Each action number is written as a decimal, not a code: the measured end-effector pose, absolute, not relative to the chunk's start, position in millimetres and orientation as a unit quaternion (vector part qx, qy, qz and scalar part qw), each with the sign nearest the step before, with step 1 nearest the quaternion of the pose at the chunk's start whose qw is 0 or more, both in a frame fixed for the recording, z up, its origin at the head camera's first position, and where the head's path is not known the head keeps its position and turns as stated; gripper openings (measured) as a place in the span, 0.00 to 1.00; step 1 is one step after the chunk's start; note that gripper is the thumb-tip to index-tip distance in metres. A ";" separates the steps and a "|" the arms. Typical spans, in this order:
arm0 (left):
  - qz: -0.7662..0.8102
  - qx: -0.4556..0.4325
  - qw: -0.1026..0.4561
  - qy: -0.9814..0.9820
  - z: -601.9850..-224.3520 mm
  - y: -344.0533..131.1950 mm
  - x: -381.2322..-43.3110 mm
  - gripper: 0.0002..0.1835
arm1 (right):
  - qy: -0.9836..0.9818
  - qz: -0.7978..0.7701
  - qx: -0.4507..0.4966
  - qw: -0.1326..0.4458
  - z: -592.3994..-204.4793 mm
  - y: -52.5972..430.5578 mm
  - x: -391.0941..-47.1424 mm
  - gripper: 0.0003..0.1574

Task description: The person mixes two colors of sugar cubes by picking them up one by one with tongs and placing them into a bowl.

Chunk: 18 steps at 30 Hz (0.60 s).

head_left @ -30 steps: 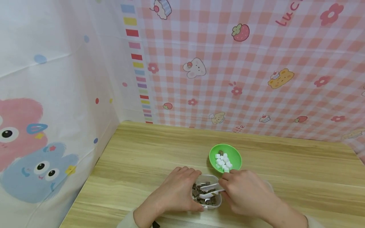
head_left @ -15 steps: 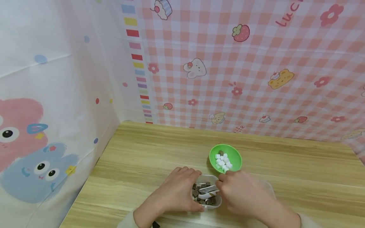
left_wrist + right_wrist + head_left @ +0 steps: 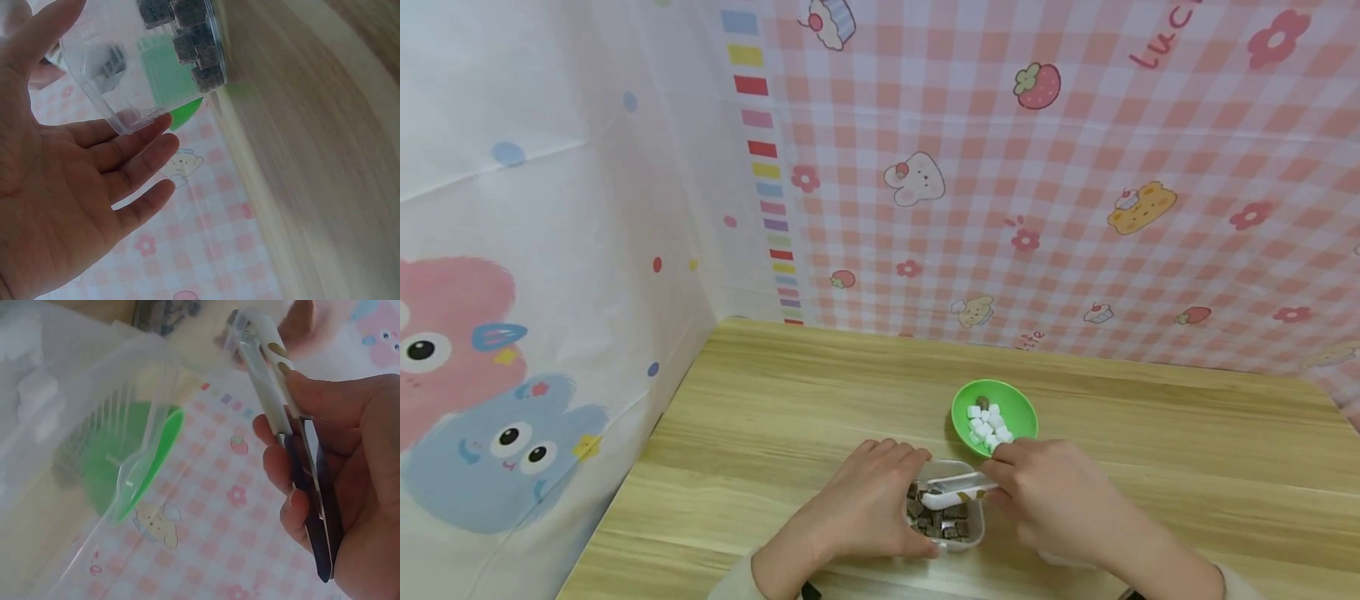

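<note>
My left hand (image 3: 865, 508) grips a small clear plastic container (image 3: 103, 109) from the side, thumb at one wall and fingers at the opposite one. Dark brown cubes (image 3: 934, 529) lie in it. My right hand (image 3: 1063, 500) holds metal tongs (image 3: 306, 469) with white tips, thumb on one arm and fingers on the other. Those tips reach over the container, close together. A dark cube (image 3: 111, 67) shows near them through the clear wall; whether they pinch it I cannot tell. Just beyond stands a green bowl (image 3: 1018, 408) with white cubes (image 3: 988, 429) and one brown piece (image 3: 982, 402).
A second clear container (image 3: 147, 381) holding white pieces (image 3: 31, 394) sits close to my right wrist, mostly hidden under that hand in the head view. The wooden table (image 3: 760, 392) meets a pink checked cloth wall (image 3: 970, 233) at the back and a white one (image 3: 580, 250) on the left.
The tongs have risen a little and shifted right and away from me, and their tips have drawn together. The left hand and its container have stayed put.
</note>
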<state>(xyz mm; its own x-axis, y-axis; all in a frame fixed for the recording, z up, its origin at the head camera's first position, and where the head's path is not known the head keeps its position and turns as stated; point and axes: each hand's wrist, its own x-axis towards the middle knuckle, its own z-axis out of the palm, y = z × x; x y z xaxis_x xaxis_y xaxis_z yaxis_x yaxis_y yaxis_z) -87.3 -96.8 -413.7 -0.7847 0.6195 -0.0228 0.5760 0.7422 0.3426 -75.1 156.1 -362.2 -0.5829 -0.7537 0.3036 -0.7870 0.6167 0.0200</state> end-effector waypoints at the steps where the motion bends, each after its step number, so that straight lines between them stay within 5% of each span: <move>1: 0.160 0.321 0.066 0.931 -413.9 -96.9 -87.4 0.53 | -0.887 0.073 0.431 0.149 -361.4 158.2 -75.5 0.12; 7: 0.162 0.320 0.064 0.931 -413.9 -96.7 -86.7 0.53 | -0.868 0.139 0.427 0.213 -360.2 173.9 -80.4 0.08; 12: 0.164 0.315 0.067 0.932 -413.7 -96.4 -86.4 0.54 | -0.868 0.151 0.397 0.259 -358.7 188.3 -85.0 0.37; 18: 0.165 0.314 0.067 0.932 -413.5 -96.7 -85.5 0.53 | -0.884 0.164 0.337 0.280 -361.7 206.0 -90.6 0.36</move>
